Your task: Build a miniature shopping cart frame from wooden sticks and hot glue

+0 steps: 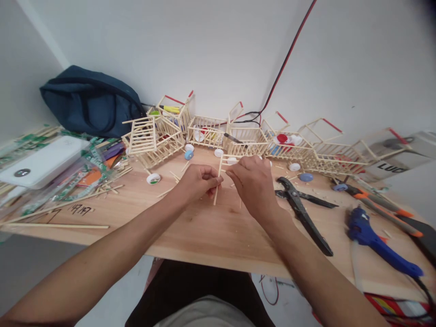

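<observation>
- A small grid [220,169] of pale sticks is held just above the desk [197,236], at the centre of the frame, its long side stick slanting down between the hands.
- That side stick is pinched between the thumb and fingers of the left hand [201,181]; the lower end is left sticking out beneath the grip.
- The right hand [254,184] is bent over the rungs with its fingertips drawn in close to the side stick; whether anything is pinched there cannot be told, as the grid is partly covered.
- For steady work, the side stick is best gripped near the joint being handled, so that little twist is passed to the rungs.
- Pressure should be light, since sticks this thin could be snapped and joints pulled apart.
- Rungs should be judged by eye for even spacing and square corners; the basket [247,141] behind can be used as a comparison.
- Fingers should be set clear of any fresh glue; whether any is present cannot be seen.
- Elbow room on the right should be minded: the pliers [303,215] are laid open beside the right forearm, and the glue gun [381,245] is placed farther out, lower right.
</observation>
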{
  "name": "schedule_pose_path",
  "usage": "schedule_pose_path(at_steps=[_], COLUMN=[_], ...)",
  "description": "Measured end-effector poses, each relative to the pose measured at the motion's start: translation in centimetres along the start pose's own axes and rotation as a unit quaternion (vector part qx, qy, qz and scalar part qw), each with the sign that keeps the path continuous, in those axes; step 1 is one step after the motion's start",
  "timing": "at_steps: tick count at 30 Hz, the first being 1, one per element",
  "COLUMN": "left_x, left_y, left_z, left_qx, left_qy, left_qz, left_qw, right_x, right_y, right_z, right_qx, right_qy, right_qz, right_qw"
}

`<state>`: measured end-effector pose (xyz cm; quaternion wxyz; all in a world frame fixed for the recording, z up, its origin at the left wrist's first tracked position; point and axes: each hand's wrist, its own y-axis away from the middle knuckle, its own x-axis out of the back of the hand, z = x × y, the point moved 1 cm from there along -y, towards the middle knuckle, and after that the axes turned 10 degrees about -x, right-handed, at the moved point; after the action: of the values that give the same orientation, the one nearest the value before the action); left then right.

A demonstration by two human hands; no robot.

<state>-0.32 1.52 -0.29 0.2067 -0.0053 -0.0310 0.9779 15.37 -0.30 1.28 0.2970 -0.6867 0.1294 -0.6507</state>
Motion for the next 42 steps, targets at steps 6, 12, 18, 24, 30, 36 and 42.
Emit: schedule_pose_path(at_steps=[6, 12, 18, 24, 30, 36, 42], left_x=[0.18, 0.18, 0.10, 0.06, -0.08, 0.02, 0.16], left_y=[-0.02, 0.03, -0.01, 0.00, -0.06, -0.11, -0.28], left_z=[-0.17, -0.19, -0.13, -0.13, 0.07, 0.38, 0.64], left_qx=[-0.023, -0.030, -0.022, -0.015, 0.001, 0.011, 0.009], left_qy=[-0.045, -0.076, -0.101, -0.121, -0.124, -0.124, -0.104], left_qz=[-0.020, -0.030, -0.040, -0.045, -0.040, -0.022, -0.025], left_qw=[0.999, 0.996, 0.994, 0.992, 0.992, 0.992, 0.994], right_x=[-0.25, -0.42, -0.55, -0.68, -0.80, -0.69, -0.65], right_y=[0.15, 0.19, 0.25, 0.39, 0.33, 0.21, 0.18], right_z=[0.07, 0.07, 0.06, 0.08, 0.06, 0.11, -0.02], right_qx=[0.012, 0.029, 0.038, 0.040, 0.048, 0.036, 0.022], right_qy=[-0.010, -0.010, 0.002, 0.012, 0.018, 0.013, 0.008], right_qz=[0.002, 0.001, -0.006, -0.008, 0.005, 0.027, 0.040], right_qw=[1.000, 1.000, 0.999, 0.999, 0.999, 0.999, 0.999])
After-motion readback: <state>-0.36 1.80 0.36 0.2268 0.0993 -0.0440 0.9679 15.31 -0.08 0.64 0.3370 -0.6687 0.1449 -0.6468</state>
